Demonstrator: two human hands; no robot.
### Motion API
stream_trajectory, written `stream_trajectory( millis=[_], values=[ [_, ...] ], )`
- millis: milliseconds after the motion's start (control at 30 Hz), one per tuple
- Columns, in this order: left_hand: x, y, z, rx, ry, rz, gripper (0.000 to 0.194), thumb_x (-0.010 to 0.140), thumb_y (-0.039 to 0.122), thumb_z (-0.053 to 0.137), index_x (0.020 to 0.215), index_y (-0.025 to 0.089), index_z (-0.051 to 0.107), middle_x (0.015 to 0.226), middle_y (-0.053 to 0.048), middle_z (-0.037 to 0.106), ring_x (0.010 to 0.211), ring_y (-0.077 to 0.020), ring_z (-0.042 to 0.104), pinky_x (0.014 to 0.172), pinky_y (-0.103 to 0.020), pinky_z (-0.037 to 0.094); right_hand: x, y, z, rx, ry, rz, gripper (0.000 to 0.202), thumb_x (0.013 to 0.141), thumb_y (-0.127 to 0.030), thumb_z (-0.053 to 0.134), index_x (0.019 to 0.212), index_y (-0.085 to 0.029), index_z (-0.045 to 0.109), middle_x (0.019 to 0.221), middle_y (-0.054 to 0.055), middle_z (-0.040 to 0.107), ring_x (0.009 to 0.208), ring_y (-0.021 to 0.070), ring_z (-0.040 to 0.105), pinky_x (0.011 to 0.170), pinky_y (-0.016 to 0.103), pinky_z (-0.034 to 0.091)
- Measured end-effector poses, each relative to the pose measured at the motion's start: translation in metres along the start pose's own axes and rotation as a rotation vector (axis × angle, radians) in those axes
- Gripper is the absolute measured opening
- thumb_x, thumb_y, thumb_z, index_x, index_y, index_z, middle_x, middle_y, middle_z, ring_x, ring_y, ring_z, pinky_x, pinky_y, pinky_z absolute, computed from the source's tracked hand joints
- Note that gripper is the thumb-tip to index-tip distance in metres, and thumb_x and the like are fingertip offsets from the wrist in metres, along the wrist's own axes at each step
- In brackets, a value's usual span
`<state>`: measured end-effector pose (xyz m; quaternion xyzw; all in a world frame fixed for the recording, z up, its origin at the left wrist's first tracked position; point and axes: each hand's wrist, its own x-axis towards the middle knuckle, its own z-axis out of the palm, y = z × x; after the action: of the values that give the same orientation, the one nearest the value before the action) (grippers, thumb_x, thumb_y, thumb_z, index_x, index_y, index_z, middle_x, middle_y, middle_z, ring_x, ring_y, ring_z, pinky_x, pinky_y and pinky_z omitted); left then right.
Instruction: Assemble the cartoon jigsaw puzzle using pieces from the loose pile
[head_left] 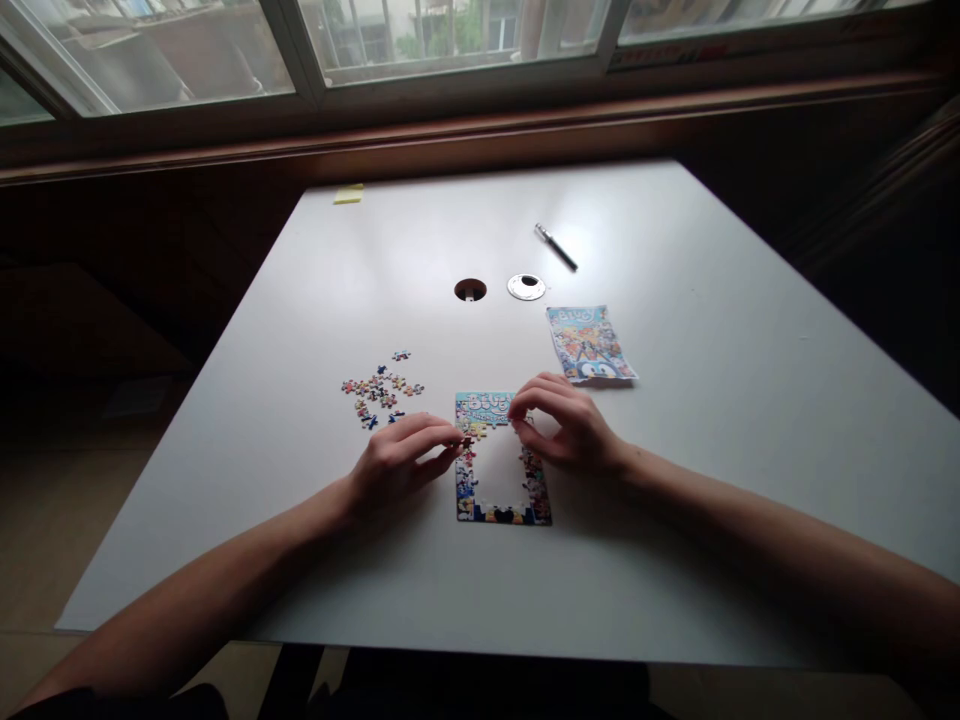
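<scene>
A jigsaw puzzle (465, 505) lies on the white table, its colourful border joined around a bare middle. At its left side, my left hand (409, 452) pinches a small dark puzzle piece (466, 441) between thumb and fingertips. My right hand (562, 420) is over the upper right part of the border, thumb and index finger closed together in a pinch. Whatever those fingers hold, if anything, is too small to make out. A pile of loose puzzle pieces (379, 390) is spread beyond my left hand.
Behind my right hand lies a printed puzzle packet (590, 343). Farther back are a round cable hole (470, 290), its metal cover (526, 287) and a dark pen (556, 247). A yellow sticky note (349, 194) is at the far left edge, below the window.
</scene>
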<state>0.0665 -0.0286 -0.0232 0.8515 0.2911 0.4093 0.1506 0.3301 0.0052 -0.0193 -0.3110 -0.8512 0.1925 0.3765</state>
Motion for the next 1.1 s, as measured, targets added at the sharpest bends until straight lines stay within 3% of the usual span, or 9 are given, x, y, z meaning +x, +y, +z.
stream_trajectory(
  millis=[200, 367, 533, 700, 967, 1100],
  values=[
    [0.013, 0.004, 0.012, 0.096, -0.040, -0.001, 0.016, 0.084, 0.018, 0.070, 0.099, 0.020, 0.066, 0.088, -0.003, 0.072, 0.083, -0.0164, 0.064, 0.079, -0.032, 0.051, -0.004, 0.003, 0.005, -0.060, -0.072, -0.118, 0.010, 0.086, -0.024, 0.067, 0.096, -0.023, 0.062, 0.088, 0.003, 0.067, 0.084, 0.0199, 0.058, 0.080, 0.038, 0.041],
    [0.024, 0.003, 0.021, 0.059, -0.029, -0.049, 0.009, 0.087, 0.026, 0.068, 0.094, 0.020, 0.067, 0.083, -0.003, 0.073, 0.080, -0.0166, 0.062, 0.079, -0.033, 0.048, -0.004, 0.004, 0.008, -0.049, -0.063, -0.142, 0.005, 0.089, -0.023, 0.066, 0.094, -0.023, 0.063, 0.086, 0.003, 0.067, 0.083, 0.0188, 0.058, 0.079, 0.036, 0.041],
    [0.024, 0.001, 0.018, -0.027, -0.047, -0.133, 0.010, 0.086, 0.028, 0.070, 0.093, 0.020, 0.068, 0.084, -0.002, 0.073, 0.081, -0.0162, 0.062, 0.081, -0.032, 0.047, -0.001, 0.001, 0.009, -0.067, -0.079, -0.174, 0.008, 0.090, -0.020, 0.064, 0.097, -0.022, 0.062, 0.087, 0.003, 0.067, 0.082, 0.0174, 0.059, 0.078, 0.035, 0.041],
    [0.025, 0.001, 0.016, -0.089, -0.041, -0.187, 0.012, 0.084, 0.028, 0.073, 0.092, 0.021, 0.069, 0.082, -0.001, 0.073, 0.080, -0.0162, 0.062, 0.080, -0.032, 0.048, 0.001, -0.003, 0.007, -0.072, -0.076, -0.132, 0.004, 0.092, -0.020, 0.061, 0.095, -0.022, 0.062, 0.085, 0.003, 0.067, 0.079, 0.0167, 0.060, 0.077, 0.034, 0.042],
    [0.026, 0.001, 0.015, -0.091, -0.059, -0.163, 0.015, 0.085, 0.028, 0.071, 0.098, 0.021, 0.067, 0.086, -0.002, 0.072, 0.084, -0.0167, 0.063, 0.084, -0.033, 0.048, 0.002, -0.003, 0.007, -0.077, -0.075, -0.125, 0.006, 0.089, -0.017, 0.063, 0.091, -0.023, 0.063, 0.083, 0.002, 0.068, 0.077, 0.0170, 0.061, 0.076, 0.034, 0.042],
    [0.025, 0.004, 0.014, -0.023, 0.031, -0.183, 0.022, 0.084, 0.024, 0.067, 0.106, 0.020, 0.063, 0.101, -0.007, 0.067, 0.095, -0.0201, 0.060, 0.086, -0.036, 0.049, 0.003, 0.000, 0.006, -0.048, -0.015, -0.051, 0.006, 0.086, -0.017, 0.064, 0.089, -0.023, 0.065, 0.081, 0.003, 0.067, 0.076, 0.0185, 0.060, 0.074, 0.035, 0.045]
  ],
)
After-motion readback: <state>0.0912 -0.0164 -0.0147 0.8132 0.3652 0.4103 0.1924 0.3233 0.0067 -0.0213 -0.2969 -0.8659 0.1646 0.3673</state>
